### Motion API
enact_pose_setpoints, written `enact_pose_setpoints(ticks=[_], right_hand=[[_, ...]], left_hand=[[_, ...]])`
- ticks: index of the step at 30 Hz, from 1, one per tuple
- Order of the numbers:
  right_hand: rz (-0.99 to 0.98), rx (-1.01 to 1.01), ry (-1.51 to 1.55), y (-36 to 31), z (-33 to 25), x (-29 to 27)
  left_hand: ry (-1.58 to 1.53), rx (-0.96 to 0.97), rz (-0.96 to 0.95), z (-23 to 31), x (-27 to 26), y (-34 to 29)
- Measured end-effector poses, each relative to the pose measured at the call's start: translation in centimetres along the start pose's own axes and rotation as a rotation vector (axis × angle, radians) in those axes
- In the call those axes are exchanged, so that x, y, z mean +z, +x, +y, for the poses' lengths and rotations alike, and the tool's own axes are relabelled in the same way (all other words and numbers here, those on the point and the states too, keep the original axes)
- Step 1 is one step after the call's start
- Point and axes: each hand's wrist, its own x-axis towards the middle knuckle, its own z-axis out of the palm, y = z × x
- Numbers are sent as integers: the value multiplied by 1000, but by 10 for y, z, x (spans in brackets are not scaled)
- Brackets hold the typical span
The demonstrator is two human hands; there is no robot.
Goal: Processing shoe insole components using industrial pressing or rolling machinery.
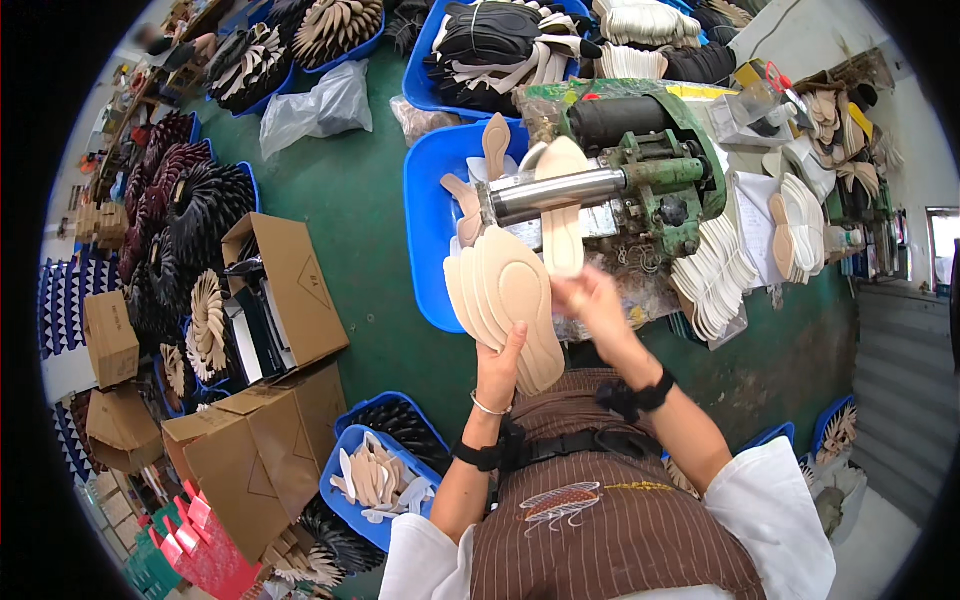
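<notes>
My left hand [497, 374] grips a fanned stack of beige insoles [522, 290], thumb across the top one and fingers beneath. My right hand [598, 308] is just right of the stack, its fingers smeared by motion. They are at or near the lower end of a single insole [563, 240]; whether they touch it is unclear. That insole lies under the shiny metal roller [560, 196] of a green machine [665, 180], its far end showing beyond the roller. More insoles [496, 146] lie in the blue bin [425, 250] behind and left of the roller.
Stacked white insoles [712, 275] lie right of the machine, by papers [757, 225]. A blue crate of black and beige insoles [500, 50] stands at the back. Cardboard boxes [285, 290] and a blue basket of insole pieces [380, 480] sit at left on the green floor [370, 300].
</notes>
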Motion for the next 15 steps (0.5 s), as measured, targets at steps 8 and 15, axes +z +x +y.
enact_pose_setpoints(ticks=[8, 15], right_hand=[[199, 21, -116, 7, 20, -25], [-13, 38, 111, 2, 10, -3]], left_hand=[[145, 92, 119, -13, 17, 1], [79, 137, 204, -8, 14, 4]])
